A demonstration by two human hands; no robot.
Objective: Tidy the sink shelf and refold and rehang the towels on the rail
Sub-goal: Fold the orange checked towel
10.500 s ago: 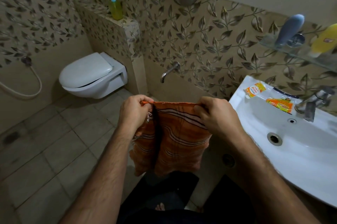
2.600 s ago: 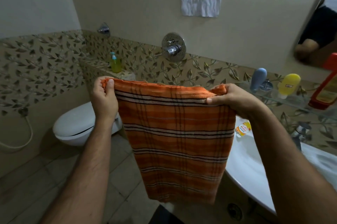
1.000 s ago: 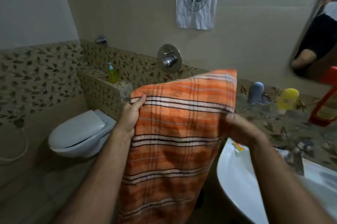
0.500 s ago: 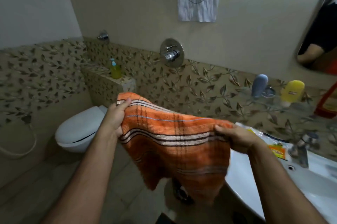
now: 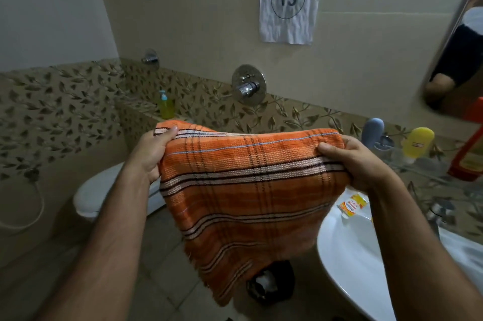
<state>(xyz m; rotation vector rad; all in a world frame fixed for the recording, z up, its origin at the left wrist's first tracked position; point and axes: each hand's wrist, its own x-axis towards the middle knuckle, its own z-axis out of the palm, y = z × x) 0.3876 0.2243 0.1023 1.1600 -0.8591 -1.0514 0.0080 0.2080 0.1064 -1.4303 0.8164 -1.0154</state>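
1. Held up at chest height in a bathroom: an orange towel (image 5: 251, 190) with dark and cream stripes, stretched between two bare hands, its folded top edge roughly level and the rest hanging toward the floor tiles.
2. Left hand (image 5: 151, 156) curled round the towel's upper left corner, thumb lying on the front of the cloth, fingers hidden behind it.
3. Right hand (image 5: 358, 163) pinching the upper right corner, thumb pressed on the front, fingers wrapped behind the bunched edge.
4. Hanging in what looks like a doubled layer, lower hem slanting down to a frayed-looking corner near the middle of the view, touching nothing below.
5. To the right, partly behind the towel: a white sink (image 5: 347, 255) with a small orange sachet (image 5: 352, 205) on its rim.
6. Above the sink, a glass shelf (image 5: 439, 174) carrying a grey-blue bottle (image 5: 372, 131), a yellow bottle (image 5: 417, 142) and a red-orange bottle (image 5: 467, 153) at the frame edge.
7. No towel rail anywhere in view.
8. Handling, as a judgement: soft, limp and light woven cloth, no stiffness of its own, so sagging wherever unsupported; coarse ribbed weave likely giving good grip, little risk of slipping.
9. Best places to take hold, as a judgement: the two top corners for keeping the edge taut and square, then the midpoint of the folded edge for draping over a rail.
10. Likely trouble: uneven hems after folding, given the slanted lower edge.
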